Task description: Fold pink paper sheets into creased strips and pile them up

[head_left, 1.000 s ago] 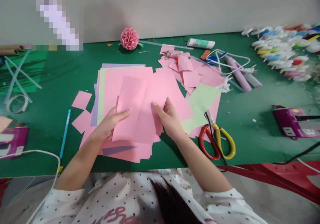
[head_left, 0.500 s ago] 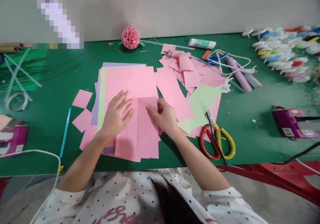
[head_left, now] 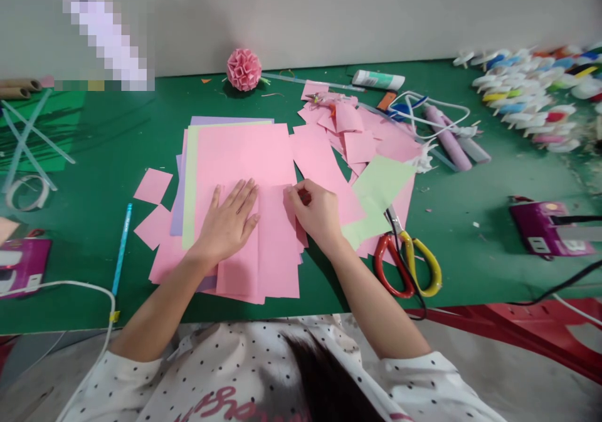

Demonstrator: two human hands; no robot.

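Note:
A creased sheet of pink paper [head_left: 278, 253] lies on top of a stack of pink, green and purple sheets. My left hand [head_left: 229, 218] rests flat on its left half, fingers stretched out. At the sheet's upper right corner my right hand [head_left: 316, 212] is closed, thumb and forefinger pinching the edge. The crease runs from top to bottom between my two hands. Under it, a larger pink sheet [head_left: 242, 152] shows beyond my fingers, with a green sheet [head_left: 189, 190] peeking out at the left.
Scissors [head_left: 408, 264] with red and yellow handles lie right of the stack, a blue pencil [head_left: 122, 249] left. Pink paper scraps [head_left: 360, 147] are heaped behind my right hand. A pink paper ball [head_left: 244, 69], a glue gun [head_left: 446, 137] and a white tube [head_left: 379, 80] lie farther back.
My left hand has flattened and slid slightly right and down on the pink paper. My right hand has shifted a little right, its fingers now pinching the corner.

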